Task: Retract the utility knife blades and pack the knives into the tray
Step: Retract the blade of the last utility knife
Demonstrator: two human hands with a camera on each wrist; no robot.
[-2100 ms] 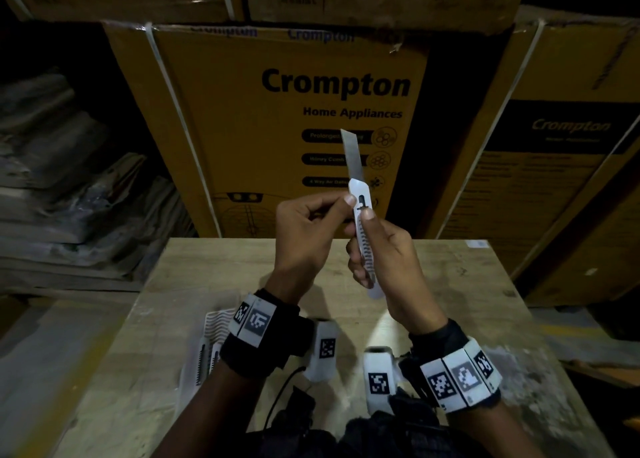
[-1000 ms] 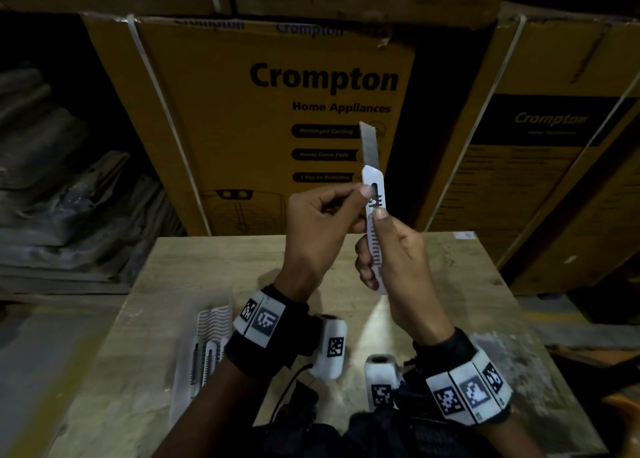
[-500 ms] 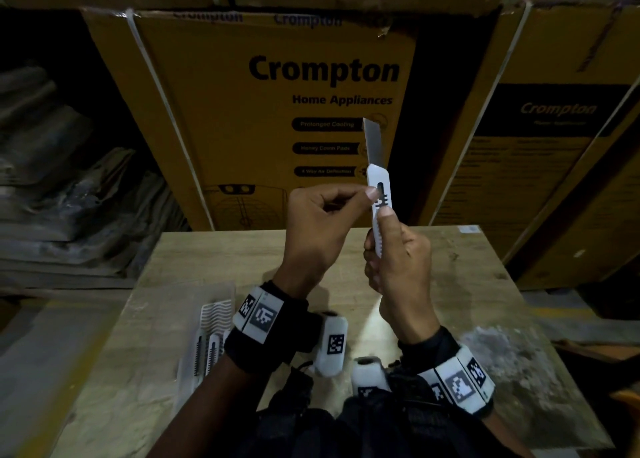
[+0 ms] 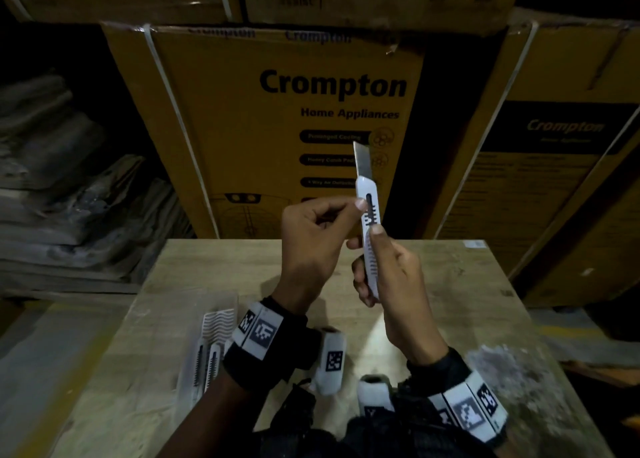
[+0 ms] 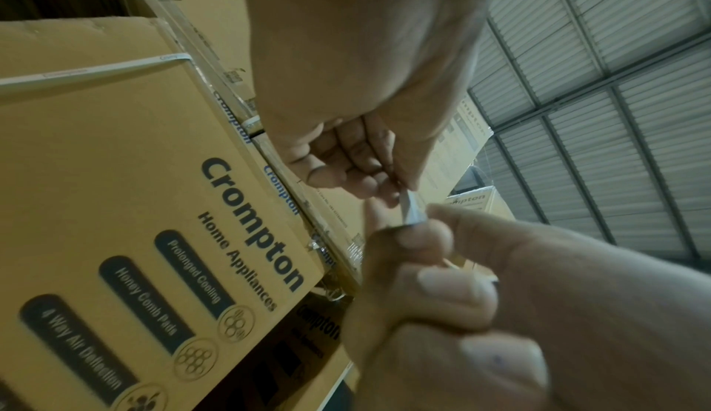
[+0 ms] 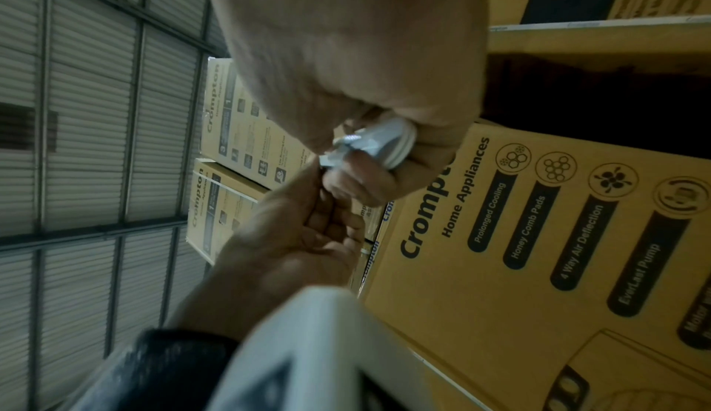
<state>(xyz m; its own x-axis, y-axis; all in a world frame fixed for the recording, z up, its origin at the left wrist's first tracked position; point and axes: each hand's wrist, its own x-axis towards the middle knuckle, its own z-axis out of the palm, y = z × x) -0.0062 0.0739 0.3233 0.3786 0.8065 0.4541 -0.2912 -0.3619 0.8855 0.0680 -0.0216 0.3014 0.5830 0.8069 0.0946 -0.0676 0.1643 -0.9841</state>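
I hold a white utility knife upright above the wooden table, its steel blade sticking out of the top. My right hand grips the handle, with the thumb on the black slider. My left hand pinches the knife's upper body from the left with curled fingers. In the left wrist view the knife shows between both hands' fingertips. The right wrist view shows the knife's butt end inside my right fist. A clear tray lies at the table's left front with white knives in it.
Tall yellow Crompton cartons stand right behind the table. Stacked grey sacks fill the left side. A rough pale patch marks the table's right front. The floor drops away on both sides.
The blade sticks out less than 2.1 s ago, and the slider and my right thumb sit lower on the handle. Both hands keep their hold; the view shifted a little.
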